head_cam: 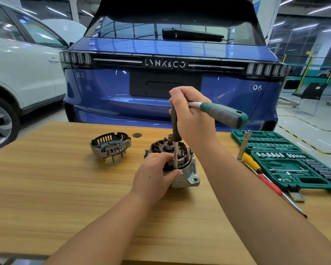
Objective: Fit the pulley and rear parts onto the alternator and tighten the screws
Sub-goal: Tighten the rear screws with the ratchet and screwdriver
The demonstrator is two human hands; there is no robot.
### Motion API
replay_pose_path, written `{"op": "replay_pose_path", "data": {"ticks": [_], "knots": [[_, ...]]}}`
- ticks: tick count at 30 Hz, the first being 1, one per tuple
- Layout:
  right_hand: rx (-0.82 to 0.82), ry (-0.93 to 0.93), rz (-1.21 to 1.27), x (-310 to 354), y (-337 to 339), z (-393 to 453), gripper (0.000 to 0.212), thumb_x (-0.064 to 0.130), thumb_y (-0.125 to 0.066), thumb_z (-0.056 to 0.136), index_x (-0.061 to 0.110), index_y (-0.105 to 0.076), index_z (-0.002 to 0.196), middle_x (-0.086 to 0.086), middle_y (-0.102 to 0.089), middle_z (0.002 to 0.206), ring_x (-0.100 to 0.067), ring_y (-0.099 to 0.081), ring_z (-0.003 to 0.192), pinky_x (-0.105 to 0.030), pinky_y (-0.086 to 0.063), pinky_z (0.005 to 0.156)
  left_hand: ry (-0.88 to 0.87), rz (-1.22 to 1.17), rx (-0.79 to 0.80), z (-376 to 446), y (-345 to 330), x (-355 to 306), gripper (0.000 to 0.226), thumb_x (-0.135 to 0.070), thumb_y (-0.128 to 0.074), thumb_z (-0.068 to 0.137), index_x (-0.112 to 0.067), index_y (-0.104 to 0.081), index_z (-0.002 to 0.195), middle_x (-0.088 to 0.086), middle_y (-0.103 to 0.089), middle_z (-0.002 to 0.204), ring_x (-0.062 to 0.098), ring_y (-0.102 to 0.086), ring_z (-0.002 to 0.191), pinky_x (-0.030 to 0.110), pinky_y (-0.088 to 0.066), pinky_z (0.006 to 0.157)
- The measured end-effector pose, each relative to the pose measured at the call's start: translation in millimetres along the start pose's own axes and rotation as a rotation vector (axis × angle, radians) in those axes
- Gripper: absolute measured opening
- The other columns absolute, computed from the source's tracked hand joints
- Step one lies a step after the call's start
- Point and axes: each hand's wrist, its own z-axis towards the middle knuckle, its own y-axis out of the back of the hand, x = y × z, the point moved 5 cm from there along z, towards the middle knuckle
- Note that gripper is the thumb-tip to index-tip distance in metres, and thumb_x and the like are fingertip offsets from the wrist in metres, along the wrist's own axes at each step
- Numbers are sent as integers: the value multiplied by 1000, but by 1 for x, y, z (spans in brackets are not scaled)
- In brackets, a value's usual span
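Leftmost, a white car (21,60) stands beyond the wooden worktop (46,188), and a blue car (107,87) with its rear toward the camera fills the middle background. On the worktop, left of centre, the rear cover (110,145) of the alternator lies apart from the main body, open side up, with a few pins sticking out at its near edge. A small dark round disc (137,135) lies behind it, near the far edge. Further right, the alternator (182,169) stands at the middle of the worktop with its open end up, copper windings and the shaft end showing. The left hand (154,175) grips its near side, thumb and fingers curled round the housing beside the lower end of the socket extension (175,155). That extension stands upright, its tip down on the rim of the alternator. Above it the right hand (189,115) holds the head of the ratchet wrench (224,114), fingers wrapped round the top, the green and grey handle pointing out to the right. Right of the arms, a yellow and red screwdriver (260,173) lies on the worktop just beside an open green socket set case (294,163), and a second metal extension bar (244,145) leans by the case's near left corner.
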Motion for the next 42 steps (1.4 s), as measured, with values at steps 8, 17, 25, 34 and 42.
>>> {"op": "replay_pose_path", "data": {"ticks": [8, 17, 25, 34, 42], "knots": [[65, -508, 806, -31, 1, -1, 17, 26, -43, 99, 14, -55, 98, -5, -60, 77, -19, -53, 67, -32, -42, 68, -13, 85, -24, -1, -3, -2, 47, -43, -73, 87, -28, -62, 130, -7, -63, 121, 10, -55, 116, 31, -52, 91], [237, -670, 907, -37, -7, 17, 22, 22, -47, 81, 7, -60, 89, -9, -60, 71, -22, -50, 57, -30, -39, 61, -15, 81, -25, -1, -4, 1, 44, -44, -72, 87, -31, -63, 128, -11, -63, 120, 8, -53, 117, 30, -50, 88], [162, -720, 870, -43, -11, 17, 27, 26, -43, 89, 9, -58, 76, -6, -56, 61, -19, -44, 49, -29, -32, 57, -26, 82, -44, -2, -5, 2, 44, -42, -74, 85, -29, -65, 125, -10, -65, 117, 9, -54, 117, 29, -49, 84], [327, -855, 759, -44, -14, 23, 17, 34, -48, 67, 17, -44, 66, 2, -42, 51, -15, -30, 42, -26, -26, 53, -29, 82, -61, -4, -4, -2, 43, -39, -75, 85, -26, -65, 125, -7, -66, 117, 14, -56, 115, 35, -52, 86], [73, -904, 738, -45, -13, 17, 24, 30, -57, 95, 9, -62, 107, -5, -72, 80, -17, -68, 63, -27, -47, 63, -33, 87, -84, -5, -3, -5, 44, -35, -76, 85, -20, -66, 125, -4, -68, 115, 14, -56, 115, 50, -52, 97]]}}
